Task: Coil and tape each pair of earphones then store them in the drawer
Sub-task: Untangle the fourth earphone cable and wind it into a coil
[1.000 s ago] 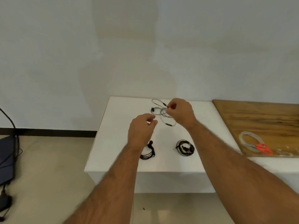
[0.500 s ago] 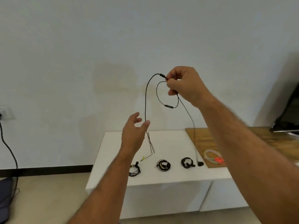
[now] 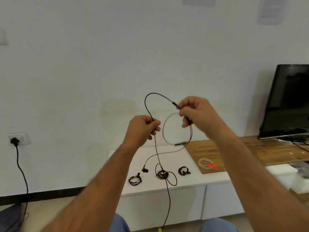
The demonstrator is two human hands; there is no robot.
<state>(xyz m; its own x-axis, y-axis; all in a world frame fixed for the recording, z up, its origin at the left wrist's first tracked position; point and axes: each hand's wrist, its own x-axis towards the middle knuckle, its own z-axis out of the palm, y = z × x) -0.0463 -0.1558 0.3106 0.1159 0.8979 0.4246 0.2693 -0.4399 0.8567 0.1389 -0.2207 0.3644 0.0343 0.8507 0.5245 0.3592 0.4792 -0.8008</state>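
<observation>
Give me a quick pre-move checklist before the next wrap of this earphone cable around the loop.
1. Right hand pinches the earphone cable near the plug end: ok.
2. Left hand grips the cable lower down: ok.
3. First loop formed below the right hand: ok.
4. Hanging tail free of snags: not ok, it drapes over the middle coiled pair on the white cabinet.
5. Tape and orange scissors within reach on the wooden top: ok.
6. Drawer open for storage: cannot tell.
</observation>
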